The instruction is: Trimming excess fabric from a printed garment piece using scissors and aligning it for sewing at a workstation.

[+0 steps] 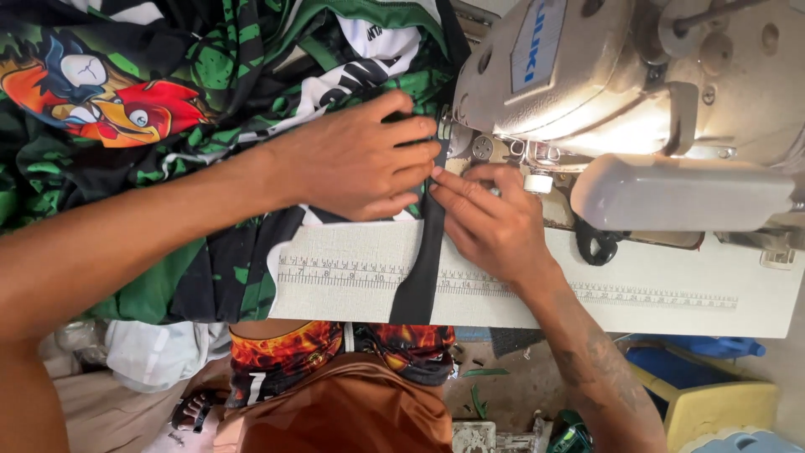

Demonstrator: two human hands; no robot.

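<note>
My left hand (360, 159) lies flat, fingers together, pressing a green, black and white printed garment (210, 75) onto the sewing table. My right hand (490, 222) pinches a black fabric strip (423, 268) right by the needle area of the cream sewing machine (604, 75). The strip runs from the needle down over the table's front edge. Fingertips of both hands nearly touch at the strip. The needle itself is hidden behind my fingers.
The white table (671, 310) carries a printed ruler scale (352, 273) along its front. A cartoon bird print (109, 96) shows on the garment at left. Below the table are my knees in flame-patterned shorts (293, 352), a yellow stool (713, 403) and blue containers (713, 346).
</note>
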